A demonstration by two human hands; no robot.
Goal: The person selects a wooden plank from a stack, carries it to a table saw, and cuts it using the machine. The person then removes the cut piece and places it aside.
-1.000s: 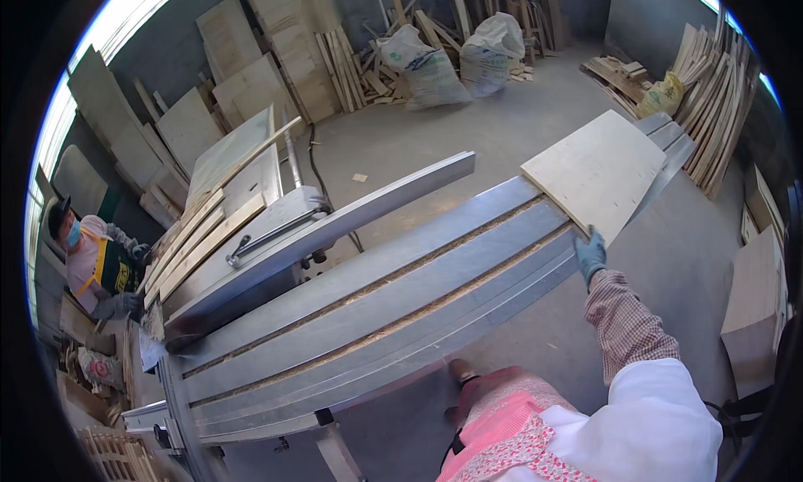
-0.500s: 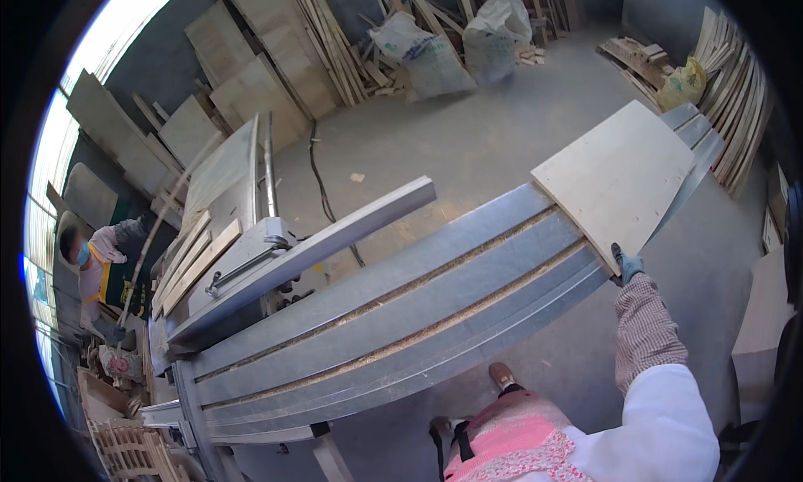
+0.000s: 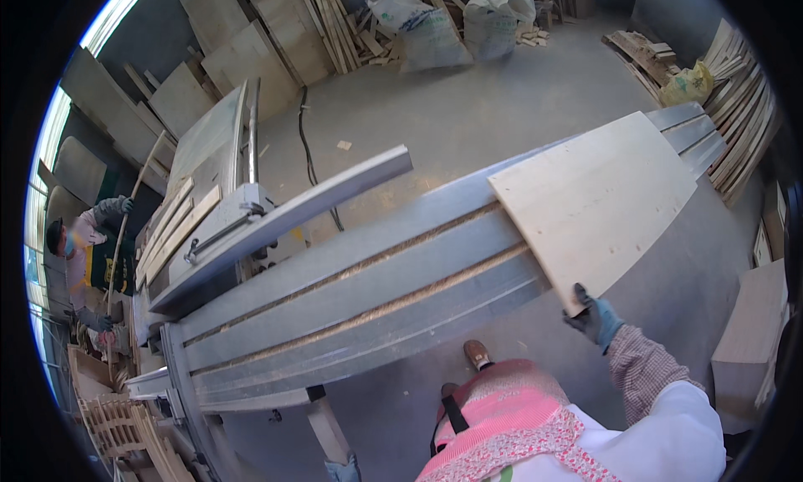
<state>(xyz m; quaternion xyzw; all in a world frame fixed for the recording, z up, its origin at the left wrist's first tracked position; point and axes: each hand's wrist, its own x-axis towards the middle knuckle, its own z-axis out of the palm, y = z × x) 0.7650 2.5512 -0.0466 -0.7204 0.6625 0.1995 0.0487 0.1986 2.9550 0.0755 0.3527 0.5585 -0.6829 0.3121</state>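
My right hand (image 3: pixel 596 319), in a blue-grey glove, grips the near corner of a pale plywood board (image 3: pixel 602 199), thumb on top and fingers at the edge. The board lies across the right part of a long grooved metal sliding table (image 3: pixel 360 281). Sawdust fills the table's grooves. Only part of my left hand (image 3: pixel 343 469), also gloved, shows at the lower edge beside a table leg (image 3: pixel 328 428). Its fingers look spread, and nothing shows in them. A metal fence bar (image 3: pixel 293 223) juts over the table's left part.
At the far left a person (image 3: pixel 79 256) holds a long wooden strip (image 3: pixel 125 223). Wood strips (image 3: pixel 180 235) lie on the machine top. Stuffed white sacks (image 3: pixel 427 30) stand at the back, more strips (image 3: pixel 744 105) at the right. A black cable (image 3: pixel 307 147) crosses the floor.
The board has shifted left and nearer along the table, with my right hand on its corner. My left hand has come into view at the lower edge. The other person's raised arm has moved.
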